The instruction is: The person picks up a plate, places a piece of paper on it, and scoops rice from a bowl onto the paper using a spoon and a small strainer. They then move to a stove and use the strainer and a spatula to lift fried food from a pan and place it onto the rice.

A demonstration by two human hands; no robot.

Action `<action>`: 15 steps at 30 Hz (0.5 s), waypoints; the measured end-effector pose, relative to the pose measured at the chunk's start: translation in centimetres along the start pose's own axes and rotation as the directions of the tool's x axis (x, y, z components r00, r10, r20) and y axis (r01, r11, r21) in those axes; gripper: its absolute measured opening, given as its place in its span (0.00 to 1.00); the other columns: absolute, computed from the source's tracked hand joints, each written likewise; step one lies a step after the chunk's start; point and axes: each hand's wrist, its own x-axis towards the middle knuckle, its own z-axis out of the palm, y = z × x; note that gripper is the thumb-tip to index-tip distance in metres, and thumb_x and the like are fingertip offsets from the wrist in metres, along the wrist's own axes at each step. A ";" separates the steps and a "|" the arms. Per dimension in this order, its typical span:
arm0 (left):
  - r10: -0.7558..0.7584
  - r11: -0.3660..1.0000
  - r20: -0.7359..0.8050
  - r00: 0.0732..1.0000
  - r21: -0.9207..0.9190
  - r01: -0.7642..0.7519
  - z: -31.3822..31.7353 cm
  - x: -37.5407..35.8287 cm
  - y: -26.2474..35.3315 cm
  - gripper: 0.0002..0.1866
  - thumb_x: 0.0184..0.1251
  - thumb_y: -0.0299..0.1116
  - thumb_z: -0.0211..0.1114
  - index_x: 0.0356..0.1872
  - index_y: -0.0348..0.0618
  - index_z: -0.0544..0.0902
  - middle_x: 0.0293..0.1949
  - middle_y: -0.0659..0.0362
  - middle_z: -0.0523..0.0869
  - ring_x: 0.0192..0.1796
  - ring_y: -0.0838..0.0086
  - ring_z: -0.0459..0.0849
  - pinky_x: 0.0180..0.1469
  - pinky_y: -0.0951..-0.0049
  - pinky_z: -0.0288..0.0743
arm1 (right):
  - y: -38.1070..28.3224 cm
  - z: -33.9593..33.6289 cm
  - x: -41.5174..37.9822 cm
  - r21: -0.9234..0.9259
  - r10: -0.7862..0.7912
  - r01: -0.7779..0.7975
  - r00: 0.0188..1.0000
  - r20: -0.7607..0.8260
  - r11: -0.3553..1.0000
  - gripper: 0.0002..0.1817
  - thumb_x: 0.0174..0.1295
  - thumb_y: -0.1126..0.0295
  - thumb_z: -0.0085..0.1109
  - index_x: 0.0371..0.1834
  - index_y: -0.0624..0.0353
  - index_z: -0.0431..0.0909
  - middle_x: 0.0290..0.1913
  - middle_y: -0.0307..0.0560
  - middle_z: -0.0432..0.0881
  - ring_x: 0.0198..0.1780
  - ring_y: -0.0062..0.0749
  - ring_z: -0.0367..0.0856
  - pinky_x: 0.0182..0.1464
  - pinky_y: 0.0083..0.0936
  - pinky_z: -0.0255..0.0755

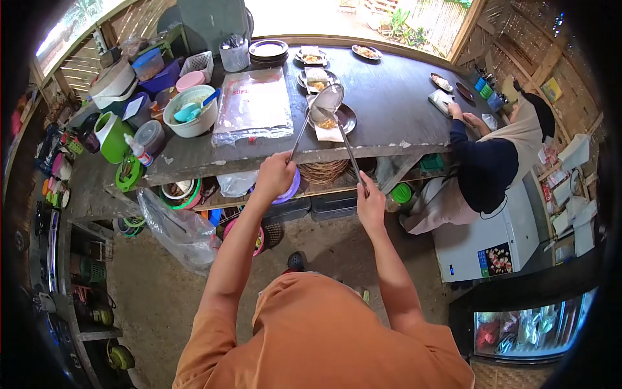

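My left hand (277, 175) is closed round the long handle of a wire mesh strainer (329, 96), tilted over a dark plate (350, 120). In my right hand (370, 200) is a long-handled utensil (352, 155) with a dark grip; its tip reaches the food below the strainer, and its head is hard to make out. Orange-brown food (329, 122) lies on that plate with a pale sheet of paper (329, 135) under it. Just behind, another plate (302, 79) bears white and orange food.
Plastic packs (254, 104), stacked plates (268, 54) and a white tub (194, 117) with a turquoise scoop stand to the left. More served plates (367, 52) sit at the back. A co-worker (483, 155) handles something white at the counter's right end, beside a white chest freezer (466, 241).
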 end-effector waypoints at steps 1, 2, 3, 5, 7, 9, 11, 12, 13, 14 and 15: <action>0.002 1.000 -0.004 1.000 0.008 -0.002 0.0 -0.1 -0.2 0.13 0.61 0.33 0.55 0.42 0.39 0.83 0.30 0.37 0.82 0.38 0.39 0.81 0.43 0.46 0.74 | -0.1 0.1 -0.2 0.016 0.019 -0.019 1.000 -0.001 1.000 0.19 0.67 0.70 0.58 0.62 0.52 0.77 0.22 0.53 0.72 0.22 0.41 0.72 0.29 0.33 0.68; 0.039 0.999 -0.026 0.999 0.033 -0.038 0.1 -0.1 -0.3 0.13 0.61 0.33 0.55 0.41 0.39 0.83 0.30 0.37 0.81 0.37 0.40 0.81 0.43 0.49 0.73 | -0.2 0.1 -0.4 0.037 0.051 -0.051 0.999 -0.003 0.998 0.18 0.68 0.69 0.57 0.61 0.52 0.78 0.23 0.49 0.75 0.20 0.37 0.71 0.29 0.33 0.67; 0.074 0.996 -0.045 0.996 0.058 -0.072 0.3 -0.1 -0.4 0.13 0.60 0.33 0.54 0.41 0.39 0.83 0.30 0.37 0.81 0.37 0.41 0.80 0.43 0.52 0.73 | 0.4 0.5 -0.5 0.042 0.049 -0.049 0.999 -0.004 0.998 0.18 0.68 0.69 0.57 0.61 0.52 0.78 0.23 0.49 0.75 0.20 0.37 0.71 0.29 0.33 0.67; 0.049 0.999 -0.066 0.997 0.001 -0.049 -0.2 -0.5 -0.5 0.12 0.62 0.33 0.54 0.36 0.35 0.82 0.24 0.42 0.82 0.28 0.50 0.82 0.35 0.58 0.75 | 1.6 1.6 -1.0 0.406 0.288 -0.285 0.956 0.055 0.868 0.19 0.69 0.68 0.55 0.63 0.51 0.76 0.23 0.43 0.76 0.17 0.30 0.67 0.24 0.30 0.64; -0.304 0.734 0.255 0.918 -0.551 0.397 -1.7 -1.6 0.3 0.12 0.63 0.33 0.55 0.38 0.35 0.81 0.17 0.55 0.76 0.18 0.68 0.75 0.25 0.70 0.70 | -3.1 -1.4 -2.1 0.638 0.415 -0.506 0.858 0.303 0.580 0.18 0.72 0.67 0.51 0.64 0.52 0.74 0.24 0.37 0.75 0.15 0.22 0.62 0.18 0.25 0.59; -0.335 0.573 0.260 0.906 -0.707 0.415 -4.0 -5.8 2.8 0.15 0.66 0.33 0.54 0.47 0.35 0.80 0.15 0.67 0.67 0.15 0.83 0.64 0.19 0.80 0.60 | -4.8 -2.3 -3.7 0.811 0.399 -0.567 0.783 0.477 0.142 0.18 0.74 0.66 0.47 0.64 0.54 0.72 0.23 0.37 0.73 0.13 0.19 0.60 0.15 0.21 0.55; -0.266 0.205 0.311 0.913 -0.907 0.369 -6.1 -9.9 2.6 0.18 0.69 0.33 0.53 0.56 0.35 0.76 0.15 0.69 0.65 0.14 0.82 0.61 0.18 0.79 0.57 | -5.9 -2.7 -5.8 0.820 0.347 -0.567 0.785 0.513 0.070 0.18 0.75 0.65 0.45 0.64 0.53 0.71 0.23 0.37 0.73 0.13 0.19 0.61 0.15 0.21 0.55; -0.295 0.164 0.307 0.905 -0.917 0.364 -7.4 -12.4 2.9 0.18 0.70 0.33 0.53 0.57 0.36 0.76 0.14 0.69 0.65 0.13 0.82 0.60 0.17 0.79 0.56 | -6.6 -3.0 -7.4 0.822 0.336 -0.569 0.777 0.533 0.012 0.18 0.75 0.64 0.46 0.65 0.52 0.70 0.22 0.37 0.72 0.12 0.20 0.60 0.14 0.21 0.54; -0.328 0.117 0.306 0.894 -0.926 0.360 -8.8 -15.6 3.2 0.19 0.71 0.34 0.52 0.58 0.38 0.75 0.14 0.69 0.65 0.12 0.83 0.60 0.17 0.78 0.55 | -7.4 -3.3 -9.6 0.816 0.327 -0.576 0.764 0.556 -0.043 0.19 0.75 0.64 0.46 0.66 0.51 0.68 0.22 0.37 0.72 0.12 0.20 0.60 0.14 0.21 0.54; -0.357 0.113 0.309 0.882 -0.923 0.369 -10.1 -18.8 3.0 0.19 0.71 0.34 0.52 0.59 0.39 0.76 0.14 0.69 0.64 0.12 0.83 0.60 0.17 0.79 0.55 | -8.5 -3.9 -11.7 0.799 0.358 -0.601 0.738 0.572 -0.036 0.19 0.75 0.63 0.46 0.67 0.51 0.68 0.21 0.37 0.72 0.12 0.21 0.60 0.14 0.21 0.54; -0.383 0.108 0.302 0.873 -0.924 0.367 -11.6 -21.9 2.6 0.19 0.71 0.34 0.53 0.60 0.40 0.76 0.13 0.69 0.64 0.12 0.83 0.59 0.18 0.80 0.56 | -9.6 -4.4 -13.7 0.780 0.380 -0.625 0.716 0.585 -0.023 0.20 0.75 0.63 0.46 0.67 0.51 0.67 0.20 0.38 0.71 0.11 0.21 0.60 0.14 0.21 0.53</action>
